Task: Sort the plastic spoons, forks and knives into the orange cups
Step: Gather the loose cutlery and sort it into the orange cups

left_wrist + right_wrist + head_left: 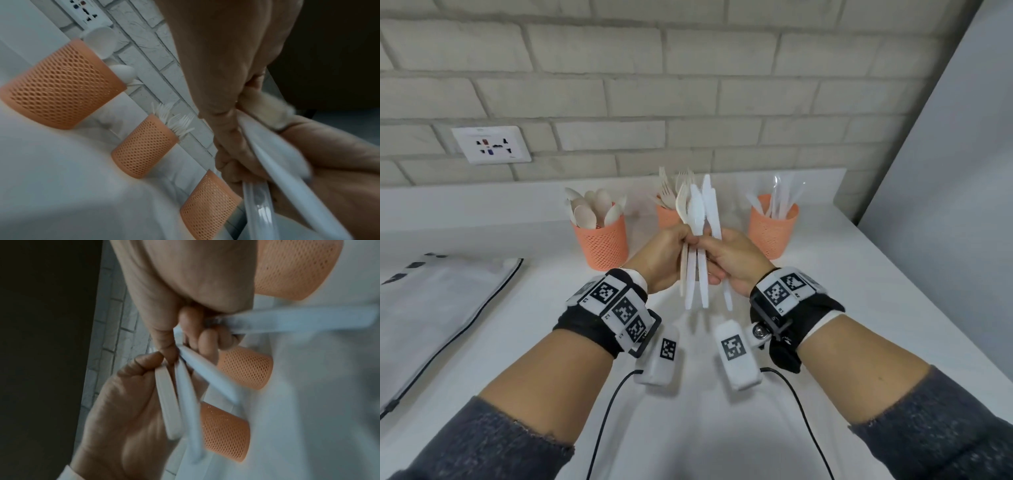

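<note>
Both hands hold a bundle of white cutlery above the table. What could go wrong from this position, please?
1. The bundle of cutlery fans out between the left hand and the right hand; a loose knife could slip down onto the table.
2. A fork appears mixed among the knives, so dropping the whole bundle into the knife cup would missort it.
3. The fork cup stands right behind the hands and might be knocked over.

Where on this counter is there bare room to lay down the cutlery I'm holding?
Bare counter lies right of the right hand, in front of the knife cup. More lies between the bag and the left hand. The cups along the wall, spoon cup included, are crowded.
</note>
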A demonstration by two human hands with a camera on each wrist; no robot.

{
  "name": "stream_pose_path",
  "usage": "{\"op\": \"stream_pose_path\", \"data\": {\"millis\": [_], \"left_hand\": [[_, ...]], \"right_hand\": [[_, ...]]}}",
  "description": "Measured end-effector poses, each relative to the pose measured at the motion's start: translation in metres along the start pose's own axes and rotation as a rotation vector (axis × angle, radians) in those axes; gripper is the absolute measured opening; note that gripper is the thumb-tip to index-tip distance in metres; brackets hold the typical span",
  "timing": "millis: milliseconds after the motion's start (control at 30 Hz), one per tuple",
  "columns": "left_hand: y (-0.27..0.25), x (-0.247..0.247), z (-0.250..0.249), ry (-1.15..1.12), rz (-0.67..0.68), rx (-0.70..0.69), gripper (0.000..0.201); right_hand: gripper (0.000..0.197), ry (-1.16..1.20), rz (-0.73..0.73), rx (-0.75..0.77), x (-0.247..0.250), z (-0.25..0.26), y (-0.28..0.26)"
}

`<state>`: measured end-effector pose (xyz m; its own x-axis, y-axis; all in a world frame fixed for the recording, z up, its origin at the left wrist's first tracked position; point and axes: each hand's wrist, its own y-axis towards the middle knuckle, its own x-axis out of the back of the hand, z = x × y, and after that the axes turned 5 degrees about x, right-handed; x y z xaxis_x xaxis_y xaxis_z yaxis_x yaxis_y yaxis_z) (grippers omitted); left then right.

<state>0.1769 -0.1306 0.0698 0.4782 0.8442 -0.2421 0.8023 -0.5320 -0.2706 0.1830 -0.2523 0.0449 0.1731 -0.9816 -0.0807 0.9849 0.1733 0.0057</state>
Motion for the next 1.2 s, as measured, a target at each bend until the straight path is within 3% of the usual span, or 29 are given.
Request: {"op": "stream_pose_path", "data": {"millis": [100, 200, 367, 467, 600, 700, 867, 900, 967, 1033, 1067, 1167, 1200], "left_hand": [[0.013, -0.007, 0.003, 0.013, -0.080, -0.028, 0.031], [0.025, -0.006, 0.008, -0.038, -0.188, -0.047, 0.036], [0.032, 0.006, 0.011, -0.006, -0.364, -0.137, 0.024], [0.034, 0.013, 0.016, -0.033, -0.413, -0.134, 0.025], [0.035, 0.019, 0.016, -0.050, -0.387, -0.126, 0.026], [0.035, 0.023, 0.014, -0.083, -0.343, -0.128, 0.026], [0.036, 0.027, 0.012, -0.094, -0.287, -0.126, 0.026], [0.036, 0.028, 0.012, -0.086, -0.277, -0.122, 0.027], [0.037, 0.029, 0.012, -0.068, -0.256, -0.113, 0.027], [0.037, 0.028, 0.012, -0.058, -0.216, -0.095, 0.029], [0.036, 0.027, 0.011, -0.047, -0.196, -0.088, 0.030], [0.032, 0.022, 0.007, -0.017, -0.163, -0.081, 0.037], [0.029, 0.020, 0.005, -0.009, -0.183, -0.077, 0.037]], "right_hand": [[0.021, -0.032, -0.065, -0.038, 0.012, 0.002, 0.006], [0.018, 0.029, -0.241, -0.009, 0.035, 0.012, 0.020], [0.020, -0.112, -0.589, 0.424, 0.085, 0.050, 0.059], [0.019, -0.304, -0.647, 0.520, 0.107, 0.050, 0.081], [0.026, -0.428, -0.562, 0.403, 0.116, 0.020, 0.099], [0.021, -0.378, -0.527, 0.392, 0.116, 0.009, 0.107], [0.025, -0.612, -0.428, 0.352, 0.115, 0.013, 0.110], [0.033, -0.663, -0.437, 0.413, 0.113, 0.017, 0.108], [0.044, -0.796, -0.463, 0.679, 0.097, 0.031, 0.100], [0.045, -0.831, -0.383, 0.839, 0.070, 0.042, 0.088], [0.044, -0.780, -0.275, 0.772, 0.054, 0.044, 0.083], [0.043, -0.476, 0.126, 0.298, 0.012, 0.043, 0.066], [0.039, -0.371, 0.207, 0.218, 0.003, 0.037, 0.063]]}}
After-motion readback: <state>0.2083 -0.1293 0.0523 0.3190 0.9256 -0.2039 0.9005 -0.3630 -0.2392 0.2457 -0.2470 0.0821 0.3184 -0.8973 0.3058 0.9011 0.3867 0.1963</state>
